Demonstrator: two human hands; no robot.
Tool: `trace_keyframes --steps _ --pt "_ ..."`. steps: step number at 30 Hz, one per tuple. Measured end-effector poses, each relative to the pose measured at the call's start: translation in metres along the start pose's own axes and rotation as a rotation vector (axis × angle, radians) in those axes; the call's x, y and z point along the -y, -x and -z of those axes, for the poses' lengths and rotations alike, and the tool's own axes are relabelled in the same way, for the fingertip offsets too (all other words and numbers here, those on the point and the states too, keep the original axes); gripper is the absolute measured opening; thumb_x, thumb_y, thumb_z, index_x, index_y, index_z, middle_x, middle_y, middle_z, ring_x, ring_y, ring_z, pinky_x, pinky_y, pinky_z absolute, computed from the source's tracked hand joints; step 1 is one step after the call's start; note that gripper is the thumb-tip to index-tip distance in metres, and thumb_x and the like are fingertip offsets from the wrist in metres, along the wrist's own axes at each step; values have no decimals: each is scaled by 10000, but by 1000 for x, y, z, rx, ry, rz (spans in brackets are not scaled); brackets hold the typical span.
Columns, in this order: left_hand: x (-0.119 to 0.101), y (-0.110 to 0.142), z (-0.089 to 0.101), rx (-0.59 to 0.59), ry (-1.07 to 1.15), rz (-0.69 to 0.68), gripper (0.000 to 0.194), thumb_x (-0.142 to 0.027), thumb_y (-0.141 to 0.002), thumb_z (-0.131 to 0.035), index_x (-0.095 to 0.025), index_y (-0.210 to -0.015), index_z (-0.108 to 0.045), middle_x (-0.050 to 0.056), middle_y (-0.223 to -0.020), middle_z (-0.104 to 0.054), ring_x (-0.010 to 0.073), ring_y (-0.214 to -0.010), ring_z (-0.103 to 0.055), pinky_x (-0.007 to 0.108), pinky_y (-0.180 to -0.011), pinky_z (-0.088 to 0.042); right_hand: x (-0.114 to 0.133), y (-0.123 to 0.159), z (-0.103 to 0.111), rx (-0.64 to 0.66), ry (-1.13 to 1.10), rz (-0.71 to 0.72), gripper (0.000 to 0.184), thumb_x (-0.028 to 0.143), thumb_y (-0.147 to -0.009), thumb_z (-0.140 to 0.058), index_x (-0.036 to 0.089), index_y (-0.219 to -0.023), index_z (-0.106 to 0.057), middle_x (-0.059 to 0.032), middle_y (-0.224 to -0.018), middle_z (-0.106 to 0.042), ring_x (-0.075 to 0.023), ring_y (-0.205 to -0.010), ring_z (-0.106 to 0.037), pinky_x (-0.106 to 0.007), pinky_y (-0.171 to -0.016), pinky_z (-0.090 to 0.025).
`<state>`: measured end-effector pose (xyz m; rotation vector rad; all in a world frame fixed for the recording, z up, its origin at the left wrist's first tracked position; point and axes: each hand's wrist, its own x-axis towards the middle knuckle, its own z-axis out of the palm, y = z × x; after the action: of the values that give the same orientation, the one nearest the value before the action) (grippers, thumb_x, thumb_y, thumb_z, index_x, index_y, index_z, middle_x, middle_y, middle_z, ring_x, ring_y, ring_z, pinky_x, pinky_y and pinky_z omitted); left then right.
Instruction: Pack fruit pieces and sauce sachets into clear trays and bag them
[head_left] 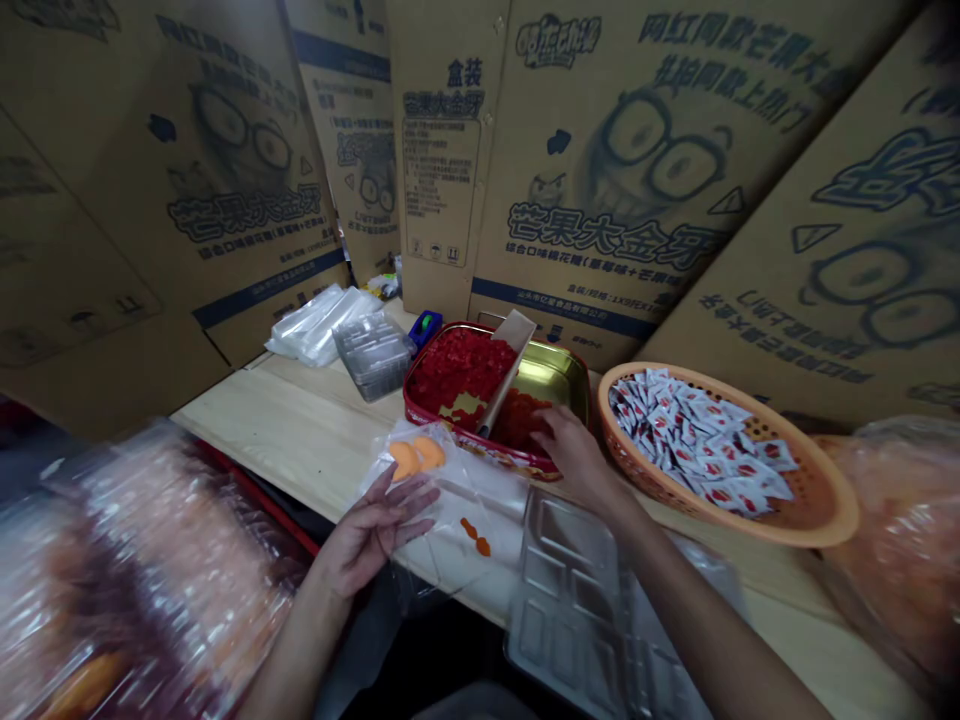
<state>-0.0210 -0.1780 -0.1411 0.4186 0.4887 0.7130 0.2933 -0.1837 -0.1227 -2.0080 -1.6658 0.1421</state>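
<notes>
At the near edge of the desk (300,440), left hand (375,530) lies open, fingers spread, against a clear plastic bag (457,500) holding orange pieces (416,458). Right hand (574,455) reaches into a red-rimmed tin (442,405) of red pieces (457,370); fingertips hidden, pinch can't be told. Step looks like picking from the tin, which would call for closing those fingers. Flat scoop (510,365) stands in the tin; clear plastic tray (562,600) near right; orange basket (825,500) of sachets (697,440) far right.
</notes>
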Motion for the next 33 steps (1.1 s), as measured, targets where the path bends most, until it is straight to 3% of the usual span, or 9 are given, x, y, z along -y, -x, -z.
trace_keyframes --steps 3,6,13,17,20,24,27,30,33 --pt "-8 0 3 -54 10 -39 508 25 -687 -534 -281 -1088 -596 61 -1232 -560 296 -1188 -462 444 -955 -401 -12 -21 -16 45 16 -25 313 171 -689 -641 171 -1001 -613 -86 -951 -546 -204 -890 -537 -326 -814 -427" --pt "-13 -2 2 -98 22 -88 504 36 -678 -536 -266 -1079 -591 61 -1222 -564 291 -1177 -475 463 -973 -388 -15 -26 -23 67 -41 -17 186 132 -680 -614 175 -860 -636 -52 -867 -563 -166 -782 -552 -295 -754 -437" --pt "-20 -9 -9 -173 2 -180 500 44 -675 -533 -228 -1094 -531 94 -1215 -557 291 -1156 -496 473 -968 -396 -28 -13 -14 2 -167 18 154 139 -739 -466 168 -704 -614 -41 -757 -585 -149 -710 -549 -282 -695 -451" --pt "-20 -16 -9 -195 -18 -211 538 62 -653 -523 -219 -1111 -490 102 -1214 -551 289 -1142 -509 484 -966 -391 -27 -7 -6 -94 -388 -125 157 274 -712 -510 164 -725 -621 -43 -761 -582 -148 -640 -528 -281 -578 -453" --pt "-18 -20 -8 -173 -9 -228 550 54 -654 -530 -215 -1129 -463 114 -1234 -530 295 -1143 -507 484 -966 -387 2 2 3 -29 -587 -174 215 357 -679 -566 165 -751 -631 -30 -742 -570 -125 -580 -500 -246 -497 -430" --pt "-16 -21 -9 -138 5 -232 569 48 -650 -544 -215 -1143 -436 121 -1252 -510 305 -1138 -508 498 -955 -388 73 23 8 246 -704 45 162 334 -700 -590 187 -737 -646 -22 -768 -563 -114 -621 -514 -217 -508 -435" --pt "-15 -20 -11 -135 11 -241 586 56 -636 -543 -213 -1144 -426 114 -1228 -525 302 -1127 -518 500 -952 -390 119 38 0 358 -723 201 116 282 -748 -562 205 -726 -645 -31 -755 -571 -140 -675 -539 -255 -580 -472" --pt "-15 -19 -12 -136 13 -247 596 59 -627 -540 -218 -1142 -427 101 -1202 -543 293 -1115 -529 490 -955 -390 139 45 -9 433 -714 290 128 241 -789 -530 261 -798 -656 -37 -824 -632 -180 -791 -576 -312 -724 -488" --pt "-15 -20 -11 -129 14 -248 576 57 -628 -543 -221 -1120 -438 97 -1192 -550 292 -1118 -528 480 -952 -394 139 45 -9 471 -778 189 183 297 -818 -485 285 -892 -652 -24 -878 -660 -185 -764 -597 -323 -692 -511"
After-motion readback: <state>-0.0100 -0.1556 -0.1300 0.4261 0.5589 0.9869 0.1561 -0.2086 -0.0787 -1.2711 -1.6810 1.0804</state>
